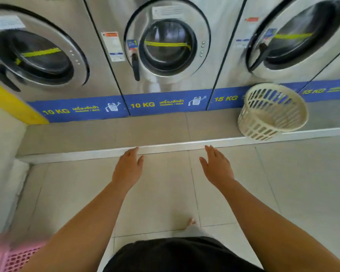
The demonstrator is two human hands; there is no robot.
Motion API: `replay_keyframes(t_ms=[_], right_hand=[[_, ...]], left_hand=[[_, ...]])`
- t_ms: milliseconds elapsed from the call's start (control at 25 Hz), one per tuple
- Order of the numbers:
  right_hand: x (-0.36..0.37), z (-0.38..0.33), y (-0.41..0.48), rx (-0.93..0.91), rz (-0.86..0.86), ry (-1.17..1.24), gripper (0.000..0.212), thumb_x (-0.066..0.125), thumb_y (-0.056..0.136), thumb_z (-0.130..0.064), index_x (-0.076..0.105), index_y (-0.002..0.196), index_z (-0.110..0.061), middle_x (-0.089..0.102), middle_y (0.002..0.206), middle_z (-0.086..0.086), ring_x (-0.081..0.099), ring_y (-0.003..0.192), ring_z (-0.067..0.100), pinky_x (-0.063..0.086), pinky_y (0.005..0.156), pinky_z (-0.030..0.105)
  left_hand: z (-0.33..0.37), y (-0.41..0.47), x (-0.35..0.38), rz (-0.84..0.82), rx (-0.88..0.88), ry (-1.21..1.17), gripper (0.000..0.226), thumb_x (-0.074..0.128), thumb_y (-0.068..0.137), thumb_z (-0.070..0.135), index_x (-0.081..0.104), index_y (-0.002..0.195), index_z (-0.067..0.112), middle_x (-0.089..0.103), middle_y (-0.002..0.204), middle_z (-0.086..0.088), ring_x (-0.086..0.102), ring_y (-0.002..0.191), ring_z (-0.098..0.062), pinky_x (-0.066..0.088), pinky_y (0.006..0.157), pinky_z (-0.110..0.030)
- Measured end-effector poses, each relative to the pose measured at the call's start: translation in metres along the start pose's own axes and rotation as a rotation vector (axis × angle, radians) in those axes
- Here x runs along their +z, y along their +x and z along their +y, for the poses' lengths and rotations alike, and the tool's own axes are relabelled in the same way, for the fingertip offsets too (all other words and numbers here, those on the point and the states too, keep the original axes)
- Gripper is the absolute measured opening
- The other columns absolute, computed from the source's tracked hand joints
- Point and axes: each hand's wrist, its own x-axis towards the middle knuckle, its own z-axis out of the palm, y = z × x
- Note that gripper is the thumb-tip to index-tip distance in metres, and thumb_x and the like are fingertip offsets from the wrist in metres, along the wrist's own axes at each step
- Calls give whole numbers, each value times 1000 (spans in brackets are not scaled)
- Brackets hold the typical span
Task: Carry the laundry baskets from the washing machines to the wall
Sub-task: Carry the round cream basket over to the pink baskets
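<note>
A cream round laundry basket (271,112) stands empty and tilted on the raised step, in front of the 15 KG washing machine (294,40) at the right. A pink basket (12,256) shows at the bottom left corner, partly cut off by the frame and my arm. My left hand (129,167) and my right hand (217,165) reach forward over the floor, both open and holding nothing, fingers near the step's white edge. The cream basket lies to the right of my right hand, well apart from it.
Three steel front-loading washers line the back, doors shut, above a blue 10 KG / 15 KG strip (145,105). A raised tiled step (106,132) with a white edge runs in front of them. A pale wall (0,163) with a yellow band stands at the left.
</note>
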Motion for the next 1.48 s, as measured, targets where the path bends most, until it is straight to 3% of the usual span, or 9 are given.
replay_keyframes(t_ms=[440, 1000, 1200, 1480], right_hand=[[-61, 182, 51, 333, 76, 163, 57, 30, 102, -41, 20, 153, -18, 20, 161, 3, 20, 147, 23, 19, 118, 39], [-160, 358, 219, 656, 180, 302, 54, 41, 100, -36, 29, 148, -15, 38, 153, 5, 33, 141, 28, 27, 114, 43], [-193, 447, 282, 631, 128, 296, 54, 44, 97, -34, 32, 147, -17, 42, 150, 6, 37, 137, 29, 31, 110, 44], [-231, 569, 374, 488, -23, 186, 52, 46, 97, -31, 33, 145, -14, 43, 147, 11, 40, 132, 34, 33, 107, 45]], left_hand=[[215, 106, 100, -154, 267, 135, 48, 45, 98, 28, 43, 142, 8, 46, 144, -16, 43, 132, -34, 34, 106, -39], [451, 300, 195, -353, 408, 198, 50, 41, 99, 33, 38, 144, 11, 42, 147, -14, 40, 134, -31, 34, 107, -41], [512, 340, 241, -328, 284, 156, 50, 42, 99, 33, 39, 144, 10, 43, 146, -15, 41, 134, -32, 36, 108, -43], [587, 346, 325, -223, -64, 21, 49, 47, 97, 26, 41, 142, 7, 46, 142, -20, 45, 129, -37, 35, 104, -43]])
